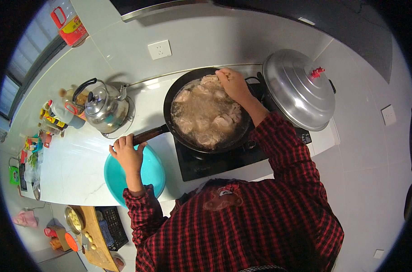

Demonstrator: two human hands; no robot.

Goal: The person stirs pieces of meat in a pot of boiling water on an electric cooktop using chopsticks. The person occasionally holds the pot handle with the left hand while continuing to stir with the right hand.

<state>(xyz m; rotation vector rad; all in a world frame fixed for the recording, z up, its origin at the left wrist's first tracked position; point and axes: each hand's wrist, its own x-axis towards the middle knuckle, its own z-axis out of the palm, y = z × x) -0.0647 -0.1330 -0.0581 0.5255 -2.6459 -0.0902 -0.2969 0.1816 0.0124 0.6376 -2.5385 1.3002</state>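
Note:
A dark wok sits on the black cooktop, tilted in my view. Pale pieces of meat lie in its cloudy, bubbling liquid. My left hand grips the end of the wok's dark wooden handle, above a turquoise plastic basin. Over the wok's far right part is my right hand, its fingers drawn together close to a piece of meat. Whether something is held between those fingers is hidden.
A domed metal lid leans at the cooktop's right. Left of the wok stands a steel kettle, with several seasoning bottles beyond. A wooden table at lower left holds a metal bowl of pale peeled pieces.

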